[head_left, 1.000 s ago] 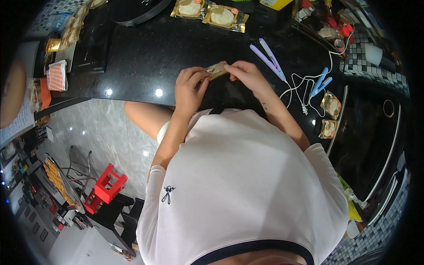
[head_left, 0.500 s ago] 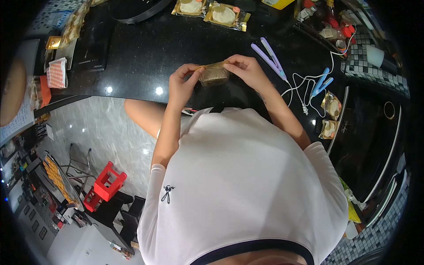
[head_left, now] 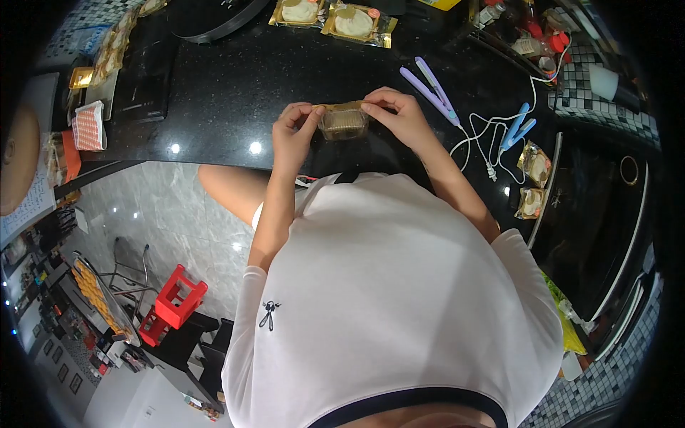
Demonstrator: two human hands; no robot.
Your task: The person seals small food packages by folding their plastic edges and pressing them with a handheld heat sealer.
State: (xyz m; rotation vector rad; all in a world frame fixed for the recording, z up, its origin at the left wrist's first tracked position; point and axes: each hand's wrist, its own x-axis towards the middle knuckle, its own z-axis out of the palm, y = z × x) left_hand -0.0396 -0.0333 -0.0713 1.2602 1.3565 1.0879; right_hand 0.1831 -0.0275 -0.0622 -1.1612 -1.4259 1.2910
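Observation:
Between my two hands is a clear plastic packet [head_left: 344,124] with a gold top edge and what looks like a ribbed tray inside. My left hand [head_left: 294,137] pinches the edge's left end between thumb and fingers. The right end is pinched by my right hand [head_left: 398,116]. The packet is over the counter's front part; whether it rests there I cannot tell. Right of my right hand lies a purple flat iron [head_left: 432,91], its arms apart, on a white cord. A smaller blue flat iron [head_left: 516,130] lies farther right.
Gold-edged packets with pale round pastries [head_left: 354,23] lie at the back of the black counter [head_left: 235,93]. Two similar packets [head_left: 534,165] are at the right. A dark pan [head_left: 217,28] stands back left. Bottles [head_left: 531,46] crowd the rack back right. Red stools [head_left: 180,294] stand on the floor.
The packet has tilted, showing more of its ribbed inside, and both hands still pinch its edge. The whole view has shifted slightly.

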